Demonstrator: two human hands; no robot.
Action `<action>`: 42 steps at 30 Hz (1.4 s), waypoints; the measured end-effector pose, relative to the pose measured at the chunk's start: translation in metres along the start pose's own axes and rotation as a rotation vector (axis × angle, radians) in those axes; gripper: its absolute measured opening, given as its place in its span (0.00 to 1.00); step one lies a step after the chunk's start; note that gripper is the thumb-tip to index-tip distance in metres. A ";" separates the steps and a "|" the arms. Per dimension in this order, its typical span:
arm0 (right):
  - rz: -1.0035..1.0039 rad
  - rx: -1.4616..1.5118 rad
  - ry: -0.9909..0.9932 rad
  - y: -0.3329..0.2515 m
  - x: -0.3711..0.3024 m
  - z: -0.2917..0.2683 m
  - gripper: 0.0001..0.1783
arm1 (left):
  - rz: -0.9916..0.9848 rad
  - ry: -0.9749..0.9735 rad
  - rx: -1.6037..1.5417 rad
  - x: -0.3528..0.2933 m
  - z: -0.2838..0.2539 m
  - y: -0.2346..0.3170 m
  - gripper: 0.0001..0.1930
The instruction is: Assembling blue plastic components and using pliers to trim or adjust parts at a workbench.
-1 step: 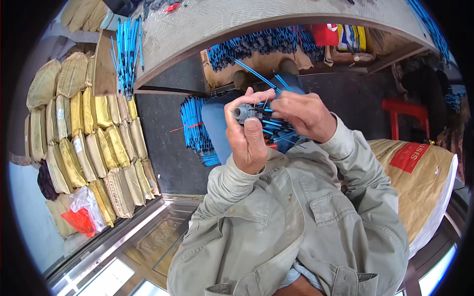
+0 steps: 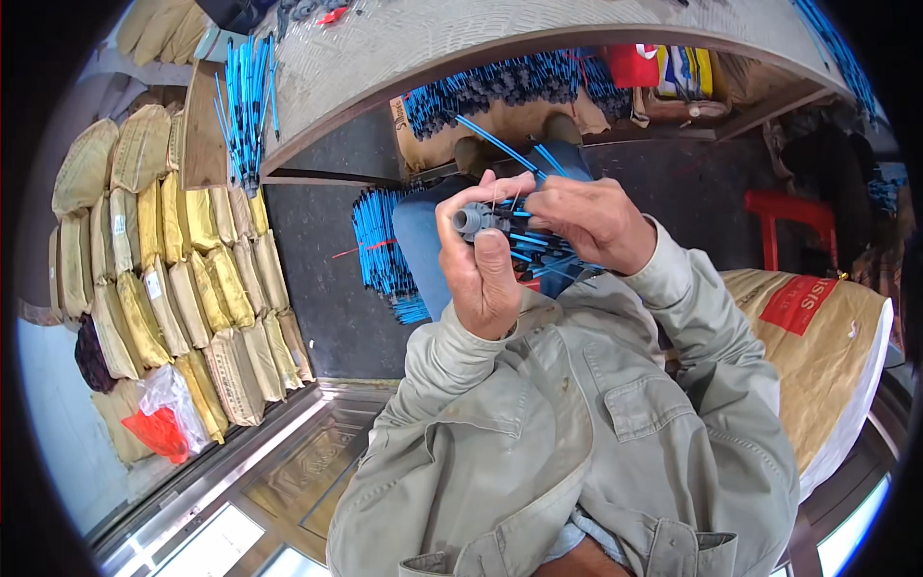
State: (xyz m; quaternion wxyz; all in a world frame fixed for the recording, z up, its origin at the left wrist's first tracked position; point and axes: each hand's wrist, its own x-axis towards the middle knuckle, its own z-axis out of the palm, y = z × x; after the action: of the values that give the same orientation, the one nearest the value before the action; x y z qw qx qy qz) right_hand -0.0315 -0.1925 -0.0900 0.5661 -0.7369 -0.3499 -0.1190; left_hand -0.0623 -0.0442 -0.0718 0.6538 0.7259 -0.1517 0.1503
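Nothing has moved between the two frames: both hands stay at the same place in front of the chest, with the same grasp. At the centre, the left hand (image 2: 486, 274) is closed around a small grey plastic fitting (image 2: 471, 220); the thumb lies up along its near side and the curled fingers wrap it from behind, so the round open end of the fitting looks out to the left, above the thumb tip. Just to the right, the right hand (image 2: 586, 219) is closed on a bunch of thin blue rods (image 2: 538, 252), whose ends fan out below its fingers and meet the fitting. I cannot tell if the rods are already inside the fitting or only touch it. One rod stands out upward to the left, over the fingers. Below the hands are the sleeves of a pale green jacket (image 2: 586, 442). Beyond the hands, more blue rods (image 2: 380, 245) lie in a heap on the dark floor, and another bundle (image 2: 248, 96) rests at the left end of the grey workbench (image 2: 461, 43). Yellow sacks (image 2: 183, 279) are stacked along the left side, and a big tan sack (image 2: 817, 356) stands at the right.
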 end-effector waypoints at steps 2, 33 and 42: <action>-0.004 0.079 -0.055 0.005 0.002 -0.002 0.10 | -0.007 0.013 -0.025 0.000 0.001 0.000 0.20; 0.512 0.540 -0.060 -0.005 -0.014 -0.007 0.07 | 0.012 0.050 0.081 0.001 0.010 0.005 0.13; 0.430 0.384 0.024 0.008 0.044 -0.038 0.08 | -0.006 0.400 0.015 0.016 -0.086 0.033 0.12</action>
State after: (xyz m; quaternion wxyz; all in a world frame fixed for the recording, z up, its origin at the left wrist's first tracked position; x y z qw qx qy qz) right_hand 0.0141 -0.2113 -0.0581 0.7116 -0.6720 -0.1949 0.0637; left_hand -0.0629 0.0379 -0.0267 0.6660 0.6867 -0.0155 0.2908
